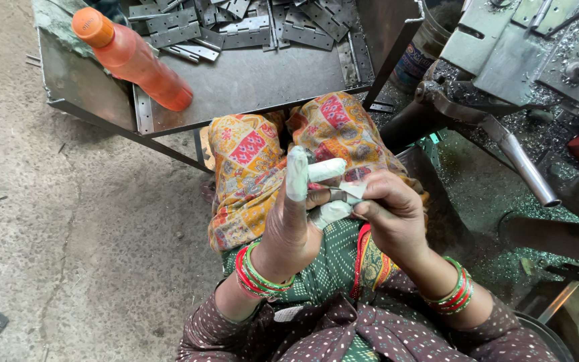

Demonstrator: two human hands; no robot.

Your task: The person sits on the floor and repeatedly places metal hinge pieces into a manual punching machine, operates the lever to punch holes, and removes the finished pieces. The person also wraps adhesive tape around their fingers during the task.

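Note:
My left hand [289, 228] is raised over my lap with its thumb up. The thumb and fingers are wrapped in white tape [297, 171]. My right hand [387, 211] pinches a strip of the white tape [353, 191] against the left hand's fingers. Both wrists carry red and green bangles. My knees, in patterned yellow and red cloth, lie below the hands.
A metal tray table [256, 80] stands ahead, holding a heap of grey metal hinges [236, 23] and an orange plastic bottle [132, 59] lying on its side. A press machine with a long metal handle [524, 164] and metal shavings is to the right. Concrete floor lies left.

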